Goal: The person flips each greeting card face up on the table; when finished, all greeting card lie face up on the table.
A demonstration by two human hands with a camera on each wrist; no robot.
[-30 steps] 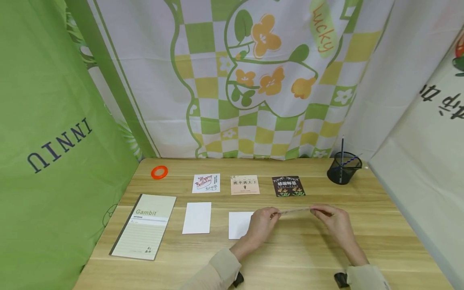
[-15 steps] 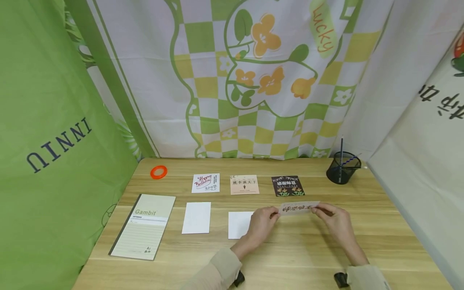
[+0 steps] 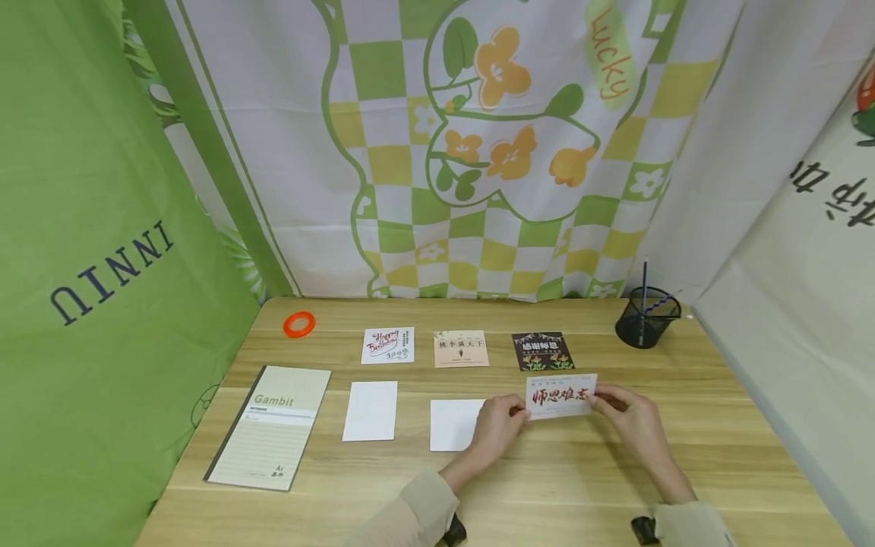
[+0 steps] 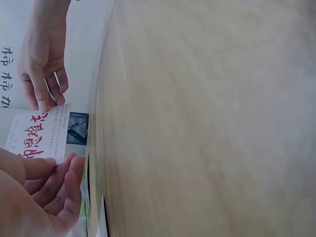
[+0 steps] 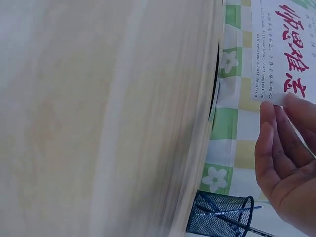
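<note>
- Left hand [image 3: 495, 427] and right hand [image 3: 633, 422] pinch 1 card [image 3: 560, 397] by its ends!
- Uneven pull could bend it; a slack pinch could drop it.

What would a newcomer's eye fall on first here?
First, the card with large red characters, pinched at opposite ends by the person's left grip and right grip over the table. Then the bright orange ring near the table's far left corner. Behind the table, the checked cloth with orange flowers and the word "Lucky" also draws the eye.
</note>
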